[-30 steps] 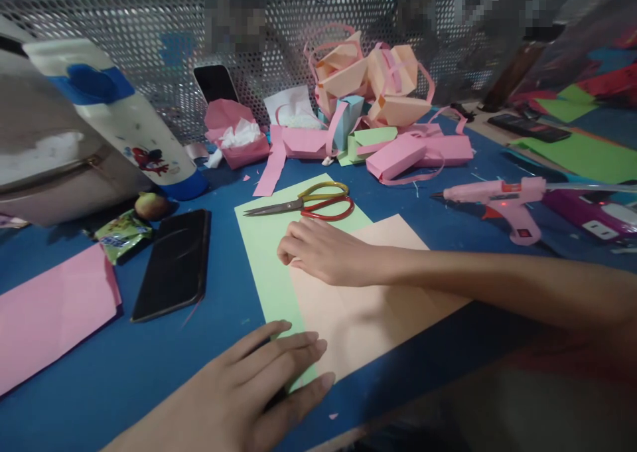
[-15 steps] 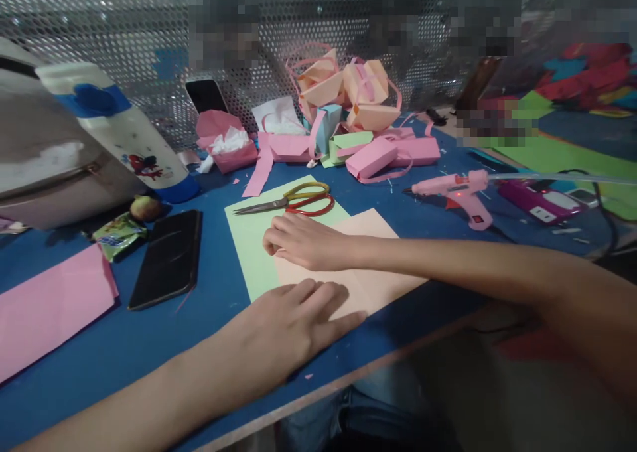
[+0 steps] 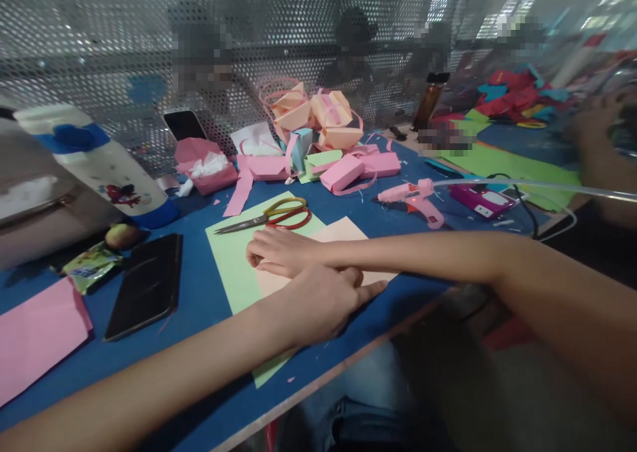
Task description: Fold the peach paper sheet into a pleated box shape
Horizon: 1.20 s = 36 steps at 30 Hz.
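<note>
A folded sheet of peach paper (image 3: 344,229) lies over a light green sheet (image 3: 223,259) on the blue table. My right hand (image 3: 281,249) is closed at the peach paper's left end, fingers curled down and the thumb along it. Crossing in front of the right wrist, my left hand (image 3: 323,299) rests on the paper's near side. One finger stretches out to the right along its edge; the other fingertips are partly hidden. Scissors (image 3: 263,220) with yellow and red handles lie on the green sheet, just beyond my right hand.
A black phone (image 3: 146,286), pink paper (image 3: 40,339), a snack packet (image 3: 92,266) and a leaning bottle (image 3: 99,166) are at left. Paper baskets (image 3: 333,117) and pink boxes (image 3: 343,173) stand behind. A pink glue gun (image 3: 413,196) lies right, its cord near a purple power strip (image 3: 480,201).
My left hand has slid right along the peach paper's near edge, now overlapping the right wrist. My right hand stays at the left end. The view has shifted, and more green sheet shows below.
</note>
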Tool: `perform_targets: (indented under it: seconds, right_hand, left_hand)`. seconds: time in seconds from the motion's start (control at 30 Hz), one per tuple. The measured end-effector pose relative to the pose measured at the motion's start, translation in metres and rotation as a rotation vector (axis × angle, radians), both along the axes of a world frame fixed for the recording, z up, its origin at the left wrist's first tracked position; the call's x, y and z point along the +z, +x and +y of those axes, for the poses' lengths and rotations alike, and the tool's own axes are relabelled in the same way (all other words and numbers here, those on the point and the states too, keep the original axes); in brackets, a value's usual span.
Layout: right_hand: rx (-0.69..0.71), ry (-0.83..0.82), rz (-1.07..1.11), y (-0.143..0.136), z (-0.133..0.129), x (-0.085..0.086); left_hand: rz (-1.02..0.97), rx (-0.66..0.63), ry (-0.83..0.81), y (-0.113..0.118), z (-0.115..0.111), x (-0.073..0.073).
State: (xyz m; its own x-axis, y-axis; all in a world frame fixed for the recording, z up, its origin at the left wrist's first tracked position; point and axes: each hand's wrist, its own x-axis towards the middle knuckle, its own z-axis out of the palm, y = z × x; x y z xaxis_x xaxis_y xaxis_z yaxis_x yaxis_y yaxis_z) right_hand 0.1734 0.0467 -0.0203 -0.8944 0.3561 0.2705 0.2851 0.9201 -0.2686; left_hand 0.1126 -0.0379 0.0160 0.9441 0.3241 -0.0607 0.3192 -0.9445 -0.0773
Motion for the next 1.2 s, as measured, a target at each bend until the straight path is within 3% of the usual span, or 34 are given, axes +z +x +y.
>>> perform_targets:
  seconds: [0.1, 0.37, 0.67, 0.8, 1.0, 1.07, 1.2]
  right_hand:
    - [-0.012, -0.023, -0.018, 0.000, 0.000, 0.000]
    - [-0.001, -0.008, 0.002, 0.003, -0.003, 0.003]
    - [0.012, -0.005, 0.033, 0.004, -0.004, 0.004]
    - [-0.003, -0.005, 0.045, 0.002, -0.003, 0.001]
    - [-0.001, 0.002, 0.048, 0.000, -0.003, 0.000]
    - [-0.003, -0.002, 0.058, 0.000, -0.003, 0.000]
    - [-0.018, -0.009, 0.064, 0.000, -0.003, -0.001]
  left_hand:
    - [0.017, 0.001, -0.111, 0.011, 0.004, 0.004]
    - [-0.115, -0.009, -0.007, 0.035, -0.001, 0.000]
    - [-0.111, 0.016, -0.094, 0.042, -0.006, 0.003]
    - [-0.128, 0.013, -0.166, 0.030, -0.006, -0.005]
    - [-0.422, 0.003, -0.539, -0.013, -0.006, -0.013]
    - [-0.360, 0.028, -0.519, -0.031, -0.015, -0.011]
    - [-0.161, 0.066, -0.235, -0.063, -0.047, -0.012]
